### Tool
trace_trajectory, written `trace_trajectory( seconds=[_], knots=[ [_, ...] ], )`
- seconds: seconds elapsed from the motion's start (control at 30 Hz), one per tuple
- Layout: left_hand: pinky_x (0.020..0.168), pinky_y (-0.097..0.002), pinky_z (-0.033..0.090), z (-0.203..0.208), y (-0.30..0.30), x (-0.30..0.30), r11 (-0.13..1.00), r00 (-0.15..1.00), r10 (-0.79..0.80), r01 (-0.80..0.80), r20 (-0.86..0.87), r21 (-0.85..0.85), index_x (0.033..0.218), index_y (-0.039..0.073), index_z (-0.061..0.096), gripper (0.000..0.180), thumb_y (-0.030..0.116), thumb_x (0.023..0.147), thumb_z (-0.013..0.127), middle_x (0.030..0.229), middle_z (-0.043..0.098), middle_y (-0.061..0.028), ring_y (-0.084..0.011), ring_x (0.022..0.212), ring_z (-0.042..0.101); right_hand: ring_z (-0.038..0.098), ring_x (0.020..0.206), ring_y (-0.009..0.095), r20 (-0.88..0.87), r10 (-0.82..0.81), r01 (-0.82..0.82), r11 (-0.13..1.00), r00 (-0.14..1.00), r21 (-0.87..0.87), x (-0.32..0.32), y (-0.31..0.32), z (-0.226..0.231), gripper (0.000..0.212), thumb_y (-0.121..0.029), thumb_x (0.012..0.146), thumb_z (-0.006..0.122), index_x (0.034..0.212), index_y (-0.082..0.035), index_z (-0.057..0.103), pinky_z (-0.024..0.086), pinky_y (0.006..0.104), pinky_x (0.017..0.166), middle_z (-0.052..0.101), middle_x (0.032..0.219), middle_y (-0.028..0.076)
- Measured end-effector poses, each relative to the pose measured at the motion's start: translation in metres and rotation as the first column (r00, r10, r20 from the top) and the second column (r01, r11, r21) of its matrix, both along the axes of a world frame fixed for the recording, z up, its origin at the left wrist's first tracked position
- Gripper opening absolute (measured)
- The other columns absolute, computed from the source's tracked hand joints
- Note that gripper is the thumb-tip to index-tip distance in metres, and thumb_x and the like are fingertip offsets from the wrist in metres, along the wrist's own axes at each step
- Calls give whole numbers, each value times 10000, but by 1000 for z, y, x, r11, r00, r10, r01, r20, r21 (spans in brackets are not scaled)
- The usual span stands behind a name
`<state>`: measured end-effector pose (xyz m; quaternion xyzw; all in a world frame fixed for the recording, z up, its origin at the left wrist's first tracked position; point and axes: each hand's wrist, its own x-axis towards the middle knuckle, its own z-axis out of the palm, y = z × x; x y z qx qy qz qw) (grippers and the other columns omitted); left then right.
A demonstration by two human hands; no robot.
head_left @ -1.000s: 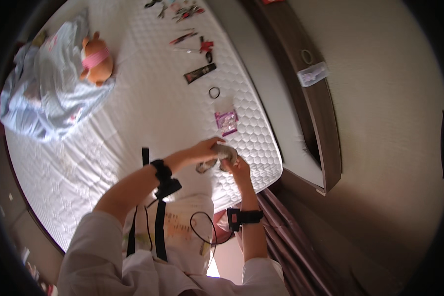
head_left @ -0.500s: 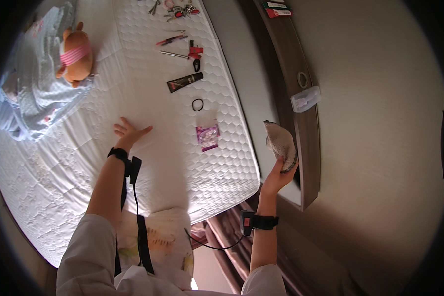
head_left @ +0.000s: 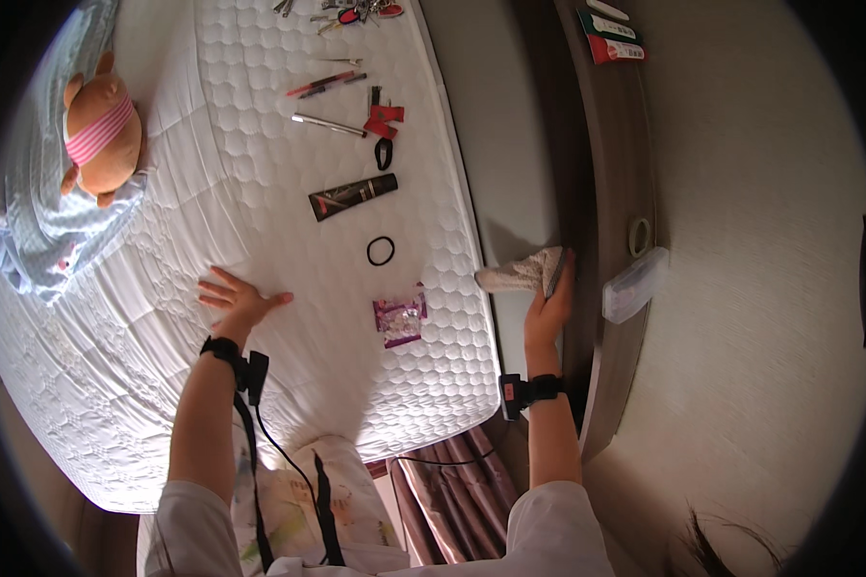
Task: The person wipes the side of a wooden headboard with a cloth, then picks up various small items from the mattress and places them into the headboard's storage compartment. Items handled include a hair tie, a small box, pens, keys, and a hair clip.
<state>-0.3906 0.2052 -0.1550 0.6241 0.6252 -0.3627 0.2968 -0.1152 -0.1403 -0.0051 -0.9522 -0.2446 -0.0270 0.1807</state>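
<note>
My right hand (head_left: pixel 551 306) is closed on a beige textured cloth (head_left: pixel 522 273) with a dark edge. The cloth lies bunched against the smooth grey panel (head_left: pixel 496 144) alongside the mattress. On the white quilted mattress (head_left: pixel 433 385), my left hand (head_left: pixel 241 302) rests with its fingers spread and nothing in it. Nearest to it are a purple snack packet (head_left: pixel 399 317) and a black hair tie (head_left: pixel 380 251). Beyond them lie a black tube (head_left: pixel 352 197), a black band (head_left: pixel 384 154), red pieces (head_left: pixel 383 121), a silver pen (head_left: pixel 329 125) and two slim pens (head_left: pixel 325 85).
Keys (head_left: pixel 358 13) lie at the mattress's far end. A brown plush toy (head_left: pixel 104 135) sits on a pale blue blanket (head_left: pixel 43 221) at left. The brown ledge (head_left: pixel 630 144) at right holds a tape roll (head_left: pixel 639 236), a clear box (head_left: pixel 635 286) and small packs (head_left: pixel 614 38).
My right hand has moved the cloth from over the ledge's edge onto the grey panel. My view has shifted; my left hand stays spread on the mattress.
</note>
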Motion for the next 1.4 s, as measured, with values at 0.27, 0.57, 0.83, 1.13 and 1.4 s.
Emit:
trace_trajectory(
  seconds=[0.27, 0.57, 0.83, 1.13, 1.4],
  knots=[
    [913, -816, 72, -9, 0, -7, 998, 998, -63, 63, 14, -17, 1325, 57, -428, 1633, 734, 482, 797, 1356, -377, -412, -564, 1284, -331, 355, 1325, 443, 82, 45, -36, 993, 996, -114, 3, -2, -8, 698, -296, 877, 597, 1410, 63, 324, 290, 487, 1114, 361, 1456, 234],
    [970, -771, -33, -19, 0, -14, 999, 997, -41, 42, 70, -11, 1285, 27, -459, 1672, 720, 457, 819, 1280, -437, -435, -629, 1192, -381, 401, 1280, 451, 324, 201, -74, 928, 924, -365, 10, 1, -18, 743, -373, 837, 662, 1347, 62, 343, 332, 571, 1078, 394, 1410, 248],
    [946, -798, 45, -11, -3, -9, 998, 996, -49, 47, 71, 36, 1334, 62, -422, 1654, 709, 460, 824, 1322, -447, -381, -563, 1241, -392, 404, 1282, 440, 385, 219, -66, 926, 897, -372, 11, 6, -20, 725, -359, 844, 655, 1347, 40, 319, 359, 572, 1062, 384, 1420, 235],
    [908, -794, -93, -17, -20, -29, 961, 918, -61, -53, 393, 272, 1442, 121, -292, 1597, 614, 471, 877, 1396, -428, -304, -487, 1297, -389, 415, 1286, 398, 387, 202, -41, 921, 900, -387, 8, 1, -26, 705, -336, 843, 647, 1341, 60, 344, 364, 508, 1079, 393, 1422, 214],
    [972, -767, -57, -25, -73, -31, 854, 962, -25, -121, 273, 505, 1534, 240, -16, 1174, 675, 703, 691, 1577, -152, -160, -350, 1440, -191, 396, 1312, 371, 434, 275, -98, 916, 858, -388, 6, -4, -30, 692, -344, 854, 611, 1357, 63, 365, 344, 478, 1091, 372, 1452, 199]
  ],
)
